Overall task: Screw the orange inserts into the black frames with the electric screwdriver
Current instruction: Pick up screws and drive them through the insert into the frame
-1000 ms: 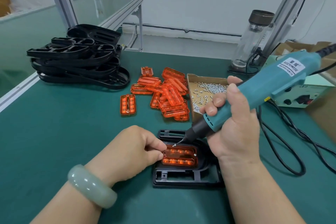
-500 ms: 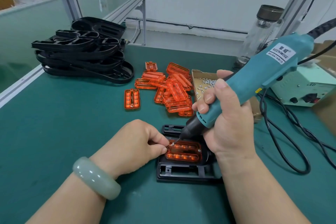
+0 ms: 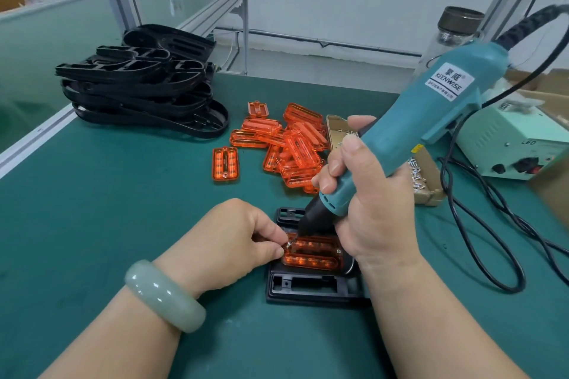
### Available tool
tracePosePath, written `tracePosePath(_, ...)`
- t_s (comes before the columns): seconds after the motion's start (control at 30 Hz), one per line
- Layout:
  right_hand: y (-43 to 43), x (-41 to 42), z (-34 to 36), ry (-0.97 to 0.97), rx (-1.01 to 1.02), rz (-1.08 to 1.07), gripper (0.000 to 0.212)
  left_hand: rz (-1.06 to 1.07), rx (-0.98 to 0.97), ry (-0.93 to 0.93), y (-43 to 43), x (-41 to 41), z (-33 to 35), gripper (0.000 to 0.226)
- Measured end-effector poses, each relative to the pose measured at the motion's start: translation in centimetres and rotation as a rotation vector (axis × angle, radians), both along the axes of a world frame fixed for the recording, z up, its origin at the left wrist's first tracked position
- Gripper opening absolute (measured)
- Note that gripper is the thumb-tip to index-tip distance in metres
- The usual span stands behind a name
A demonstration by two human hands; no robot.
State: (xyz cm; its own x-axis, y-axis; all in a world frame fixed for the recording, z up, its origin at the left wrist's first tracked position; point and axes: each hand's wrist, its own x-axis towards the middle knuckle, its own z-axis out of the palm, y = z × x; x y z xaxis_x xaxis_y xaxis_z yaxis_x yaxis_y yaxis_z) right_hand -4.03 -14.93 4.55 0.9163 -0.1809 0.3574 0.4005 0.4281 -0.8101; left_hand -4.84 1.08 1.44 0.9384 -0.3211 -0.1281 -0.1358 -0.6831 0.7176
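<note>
Screwdriver (image 3: 415,132) tip sits on little screw (image 3: 288,244) | right hand (image 3: 369,209) wraps the screwdriver, tilted to reach | left hand (image 3: 234,243) pinches the screw so it won't tip | orange insert (image 3: 314,255) lies inside black frame (image 3: 308,289) | spare inserts (image 3: 295,144) wait behind the frame

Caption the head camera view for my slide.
Right hand holds electric screwdriver on orange insert in black frame; left hand pinches the insert.

Orange insert (image 3: 311,260) lies in black frame (image 3: 308,295), teal screwdriver (image 3: 400,138) tilted.
</note>
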Motion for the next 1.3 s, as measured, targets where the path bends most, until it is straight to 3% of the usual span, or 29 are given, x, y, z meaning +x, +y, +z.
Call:
tracePosePath(0.27, 0.27, 0.11, 0.06, -0.065, -0.072, 0.160, 0.022, 0.016, 0.009, -0.005, -0.31, 0.00, 0.12, 0.017)
tracePosePath(0.73, 0.38, 0.10, -0.13, -0.110, -0.118, 0.311, 0.018, 0.008, 0.041, 0.022, -0.47, 0.02, 0.14, 0.020)
tracePosePath(1.3, -0.40, 0.66, -0.39, -0.117, -0.072, 0.288, 0.026, -0.006, 0.094, 0.044, -0.72, 0.38, 0.82, 0.020)
